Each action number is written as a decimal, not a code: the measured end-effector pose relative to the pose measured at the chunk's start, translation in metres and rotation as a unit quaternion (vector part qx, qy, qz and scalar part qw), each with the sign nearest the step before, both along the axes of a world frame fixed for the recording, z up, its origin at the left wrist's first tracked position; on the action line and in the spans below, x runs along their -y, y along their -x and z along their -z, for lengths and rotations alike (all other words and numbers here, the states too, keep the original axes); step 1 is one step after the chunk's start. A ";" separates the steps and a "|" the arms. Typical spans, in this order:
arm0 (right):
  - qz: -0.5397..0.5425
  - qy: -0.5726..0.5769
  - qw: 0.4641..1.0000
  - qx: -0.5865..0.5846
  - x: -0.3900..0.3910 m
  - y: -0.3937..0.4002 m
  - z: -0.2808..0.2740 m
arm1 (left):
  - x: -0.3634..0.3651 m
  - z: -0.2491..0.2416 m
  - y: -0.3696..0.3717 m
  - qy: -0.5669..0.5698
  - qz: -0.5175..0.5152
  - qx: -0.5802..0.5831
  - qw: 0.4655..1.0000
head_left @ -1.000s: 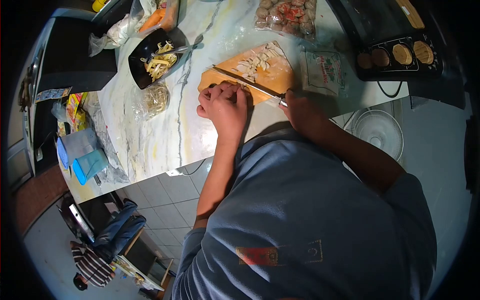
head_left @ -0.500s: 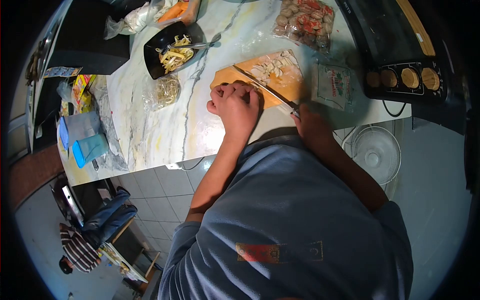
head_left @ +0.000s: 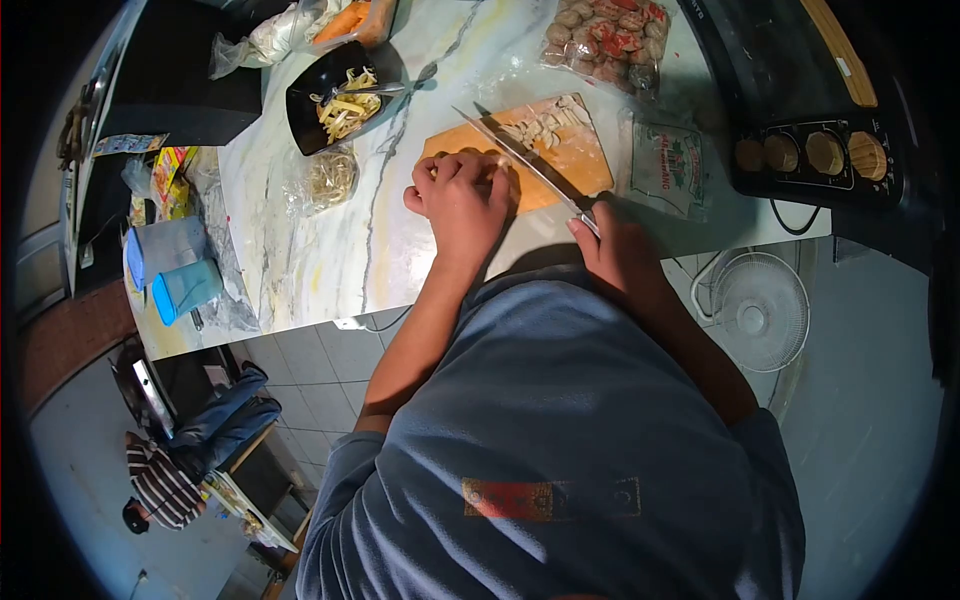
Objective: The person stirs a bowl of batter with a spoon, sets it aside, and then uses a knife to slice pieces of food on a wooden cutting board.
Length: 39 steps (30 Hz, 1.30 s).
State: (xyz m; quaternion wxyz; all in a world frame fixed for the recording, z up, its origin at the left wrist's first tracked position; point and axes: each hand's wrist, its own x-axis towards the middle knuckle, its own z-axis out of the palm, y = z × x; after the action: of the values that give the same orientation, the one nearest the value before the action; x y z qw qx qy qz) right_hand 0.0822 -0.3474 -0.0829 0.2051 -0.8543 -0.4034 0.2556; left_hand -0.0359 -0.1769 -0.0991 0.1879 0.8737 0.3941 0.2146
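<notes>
The fingers of the left hand [head_left: 462,195] are curled under, knuckles up, and pressed down on the near left part of the board [head_left: 575,165]; whatever lies beneath them is hidden by the hand itself. From there the wrist is bent back and the forearm is drawn straight down toward the body. The fingers of the right hand [head_left: 615,245] are wrapped tight round the handle of the knife [head_left: 525,155], just past the table's near edge. The blade is carried slantwise across the board, its tip raised toward the far left, right beside the left knuckles. Pale cut slices [head_left: 545,122] are piled on the far side of the board, beyond the blade. The board is laid on a marble table [head_left: 330,250]. To its left a black bowl [head_left: 310,85] of yellowish strips is seen, with a clear bag [head_left: 330,180] of the same just below it. A bag of meatballs [head_left: 605,40] is set beyond the board, a printed packet [head_left: 665,165] to its right, and a black appliance [head_left: 820,150] further right. A fan [head_left: 765,310] is standing on the floor below.
</notes>
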 end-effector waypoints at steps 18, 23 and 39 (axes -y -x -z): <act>-0.008 -0.020 1.000 -0.006 -0.006 -0.005 -0.011 | 0.003 0.000 0.001 -0.004 -0.021 -0.005 1.000; 0.013 -0.027 0.999 0.015 -0.005 -0.006 -0.012 | 0.002 0.002 0.001 -0.007 -0.023 0.002 1.000; 0.004 -0.095 0.995 0.015 -0.002 0.000 0.003 | -0.012 0.004 0.009 0.005 -0.033 0.013 0.999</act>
State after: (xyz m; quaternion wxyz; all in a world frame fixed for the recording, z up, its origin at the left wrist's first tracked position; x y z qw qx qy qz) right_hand 0.0824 -0.3452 -0.0856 0.2802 -0.8364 -0.4251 0.2029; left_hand -0.0449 -0.1652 -0.1031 0.1901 0.8563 0.4217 0.2299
